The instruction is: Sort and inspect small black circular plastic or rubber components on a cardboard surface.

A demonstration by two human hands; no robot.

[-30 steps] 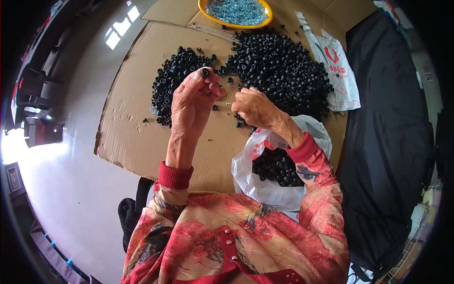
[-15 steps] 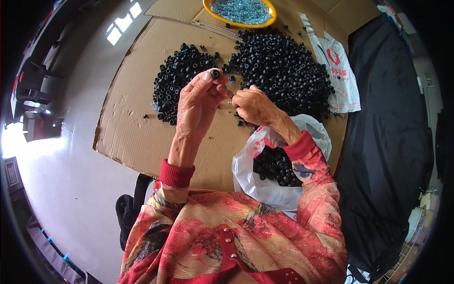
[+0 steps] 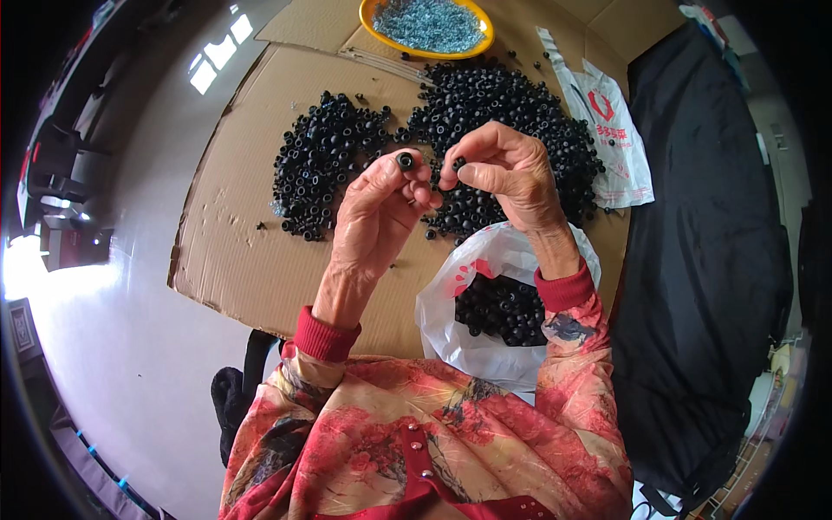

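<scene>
Between thumb and forefinger, my left hand pinches a small black ring-shaped part, its round hole turned up toward me. Just to its right, my right hand pinches a second small black part. The two parts are close but apart. Behind my hands lie two heaps of like black parts: a smaller left heap and a larger right heap. Below my right wrist, an open white plastic bag holds many black rounded pieces.
A yellow oval dish of small clear bluish pieces stands at the far edge. Flat cardboard lies under the heaps. At right are a flattened white printed bag and a large black cloth-covered thing.
My right hand has risen and turned, bringing a small black part into sight between its fingertips. My left hand has shifted slightly right and down, still pinching its part.
</scene>
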